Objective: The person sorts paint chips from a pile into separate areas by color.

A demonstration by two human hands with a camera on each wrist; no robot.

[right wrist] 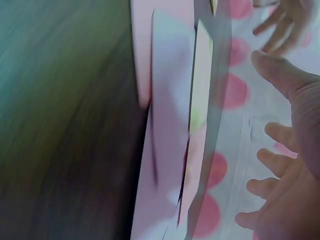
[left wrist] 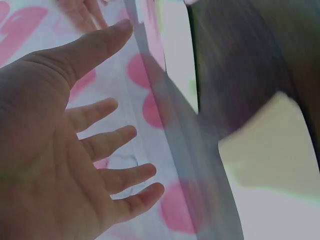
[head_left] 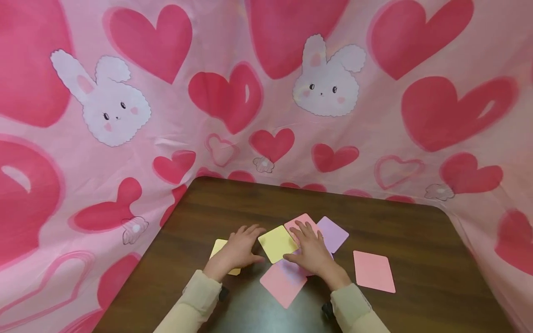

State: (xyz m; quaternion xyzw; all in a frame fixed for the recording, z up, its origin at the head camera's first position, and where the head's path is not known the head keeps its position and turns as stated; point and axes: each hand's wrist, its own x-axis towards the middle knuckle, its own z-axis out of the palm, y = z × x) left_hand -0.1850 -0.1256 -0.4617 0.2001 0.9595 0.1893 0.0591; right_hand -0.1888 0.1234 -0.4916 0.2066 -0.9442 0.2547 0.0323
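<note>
Both hands hover over square, round-cornered cards on a dark wooden table. My left hand (head_left: pixel 241 248) has its fingers spread and holds nothing; below it lies a yellow card (head_left: pixel 219 246), partly hidden by the hand and wrist. Between the hands sits another yellow card (head_left: pixel 276 244). My right hand (head_left: pixel 312 252), fingers extended, is above an overlapping group: a pink card (head_left: pixel 303 219) at the back, a purple card (head_left: pixel 334 235) to its right, and a pink card (head_left: pixel 282 287) in front. More purple shows under the right palm. In the right wrist view this hand (right wrist: pixel 285 190) grips nothing.
Off to the right, a separate pink card (head_left: pixel 374 272) lies on the table (head_left: pixel 433 259). A pink cloth (head_left: pixel 233 41) printed with hearts and rabbits hangs behind the table and along its left side. Dark bands are on both wrists.
</note>
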